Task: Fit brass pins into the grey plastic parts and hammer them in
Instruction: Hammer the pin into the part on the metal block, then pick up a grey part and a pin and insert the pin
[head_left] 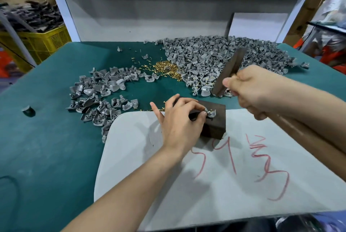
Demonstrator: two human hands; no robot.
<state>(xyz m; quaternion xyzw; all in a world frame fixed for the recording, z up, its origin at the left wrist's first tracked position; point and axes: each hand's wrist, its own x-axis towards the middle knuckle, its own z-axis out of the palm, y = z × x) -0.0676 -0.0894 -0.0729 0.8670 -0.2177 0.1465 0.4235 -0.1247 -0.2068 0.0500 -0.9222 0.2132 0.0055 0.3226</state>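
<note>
My left hand [179,117] pinches a small grey plastic part [211,113] with brass pins in it, holding it on top of a dark block [215,125]. My right hand [252,89] grips a dark flat metal bar [231,70] used as a hammer, raised above and to the right of the block. A heap of loose brass pins [166,69] lies on the green table beyond my hands. A large pile of grey parts [224,57] spreads at the back right, and a smaller pile of grey parts [101,97] lies to the left.
A white sheet with red marks [224,172] covers the near table under the block. The green table top [46,138] extends left, with one stray grey part [28,110] on it. A yellow crate [41,42] stands off the table at the far left.
</note>
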